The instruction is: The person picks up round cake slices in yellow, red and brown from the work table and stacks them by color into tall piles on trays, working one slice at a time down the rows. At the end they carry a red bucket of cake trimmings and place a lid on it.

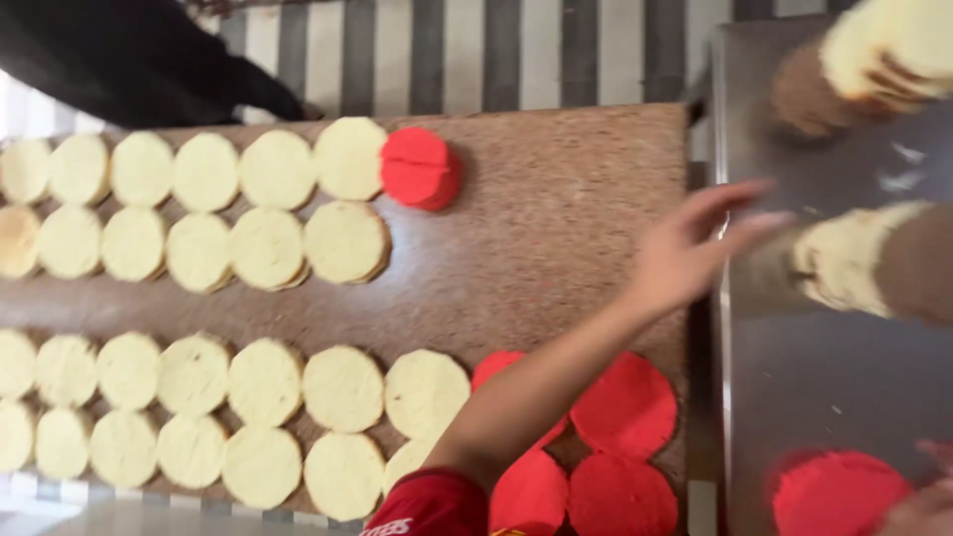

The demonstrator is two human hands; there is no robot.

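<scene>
My left hand [695, 246] reaches right over the edge of a metal tray [824, 377], fingers spread and holding nothing. Just beyond its fingertips a stack of pale round cake layers [854, 260] lies on its side on the tray. A second, blurred stack [879, 55] sits at the tray's far end. Only a part of my right hand [928, 501] shows in the bottom right corner, against a red round layer [834, 491] on the tray; its grip is hidden. My left arm wears a red sleeve [427, 508].
A brown board [556, 218] carries rows of pale cake rounds [268, 248], one red round [419, 167] at the end of the far row and several red rounds [625, 407] near the front right. A person in dark clothing [129, 55] stands at the far left on the striped cloth [476, 50].
</scene>
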